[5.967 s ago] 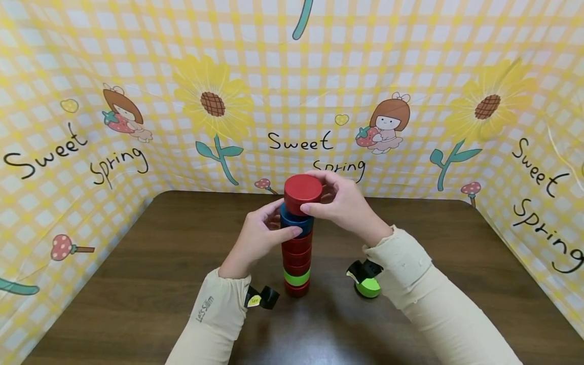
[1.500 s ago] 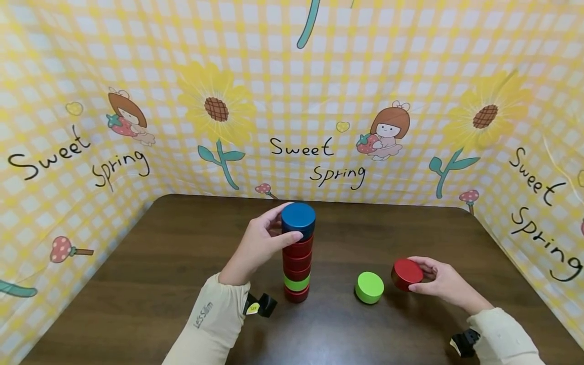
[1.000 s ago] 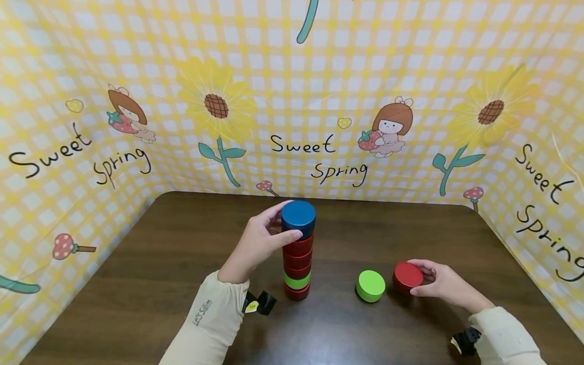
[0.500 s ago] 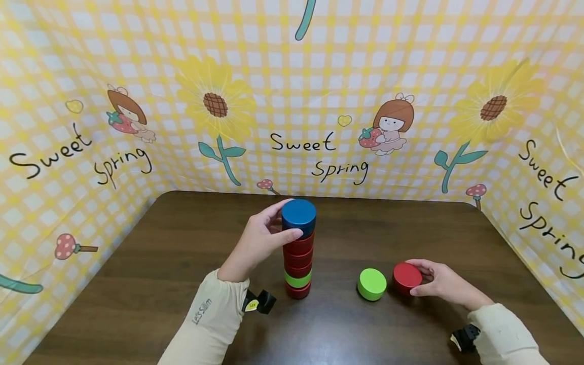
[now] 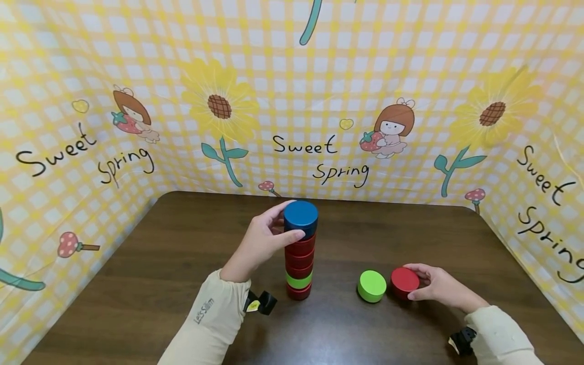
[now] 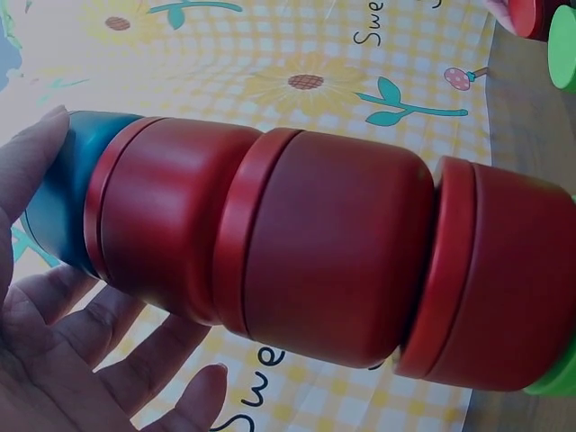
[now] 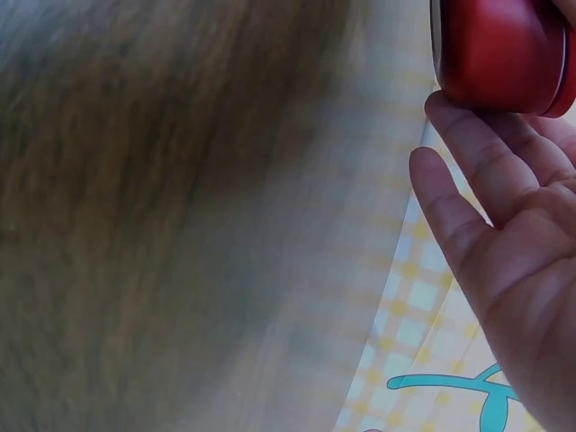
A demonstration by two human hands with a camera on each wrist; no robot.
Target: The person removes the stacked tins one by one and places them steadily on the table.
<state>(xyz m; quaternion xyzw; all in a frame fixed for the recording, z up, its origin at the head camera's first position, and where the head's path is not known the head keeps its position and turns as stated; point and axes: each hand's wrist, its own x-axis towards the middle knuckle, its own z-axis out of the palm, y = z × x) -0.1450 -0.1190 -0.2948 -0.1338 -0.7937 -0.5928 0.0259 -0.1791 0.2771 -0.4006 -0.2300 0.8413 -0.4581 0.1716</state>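
Note:
A tall upright stack of small round lidded tins stands mid-table: a blue tin (image 5: 301, 215) on top, several red tins (image 5: 299, 247) under it, a green tin (image 5: 298, 280) low down and another red one at the base. My left hand (image 5: 260, 238) grips the blue tin, thumb in front and fingers behind. The left wrist view shows the blue tin (image 6: 67, 184) against that palm. Off to the right, my right hand (image 5: 440, 288) holds a loose red tin (image 5: 404, 281) by its side. Whether this tin touches the table I cannot tell.
A loose green tin (image 5: 371, 286) sits just left of the right hand's red tin, with a narrow gap between them. The dark wooden table (image 5: 182, 243) is walled at the back and sides by a yellow checked cloth (image 5: 292, 91).
Six seconds ago the right hand held the red tin on top of the blue one; since then it has brought it down right, beside the loose green tin. The left hand has kept its grip.

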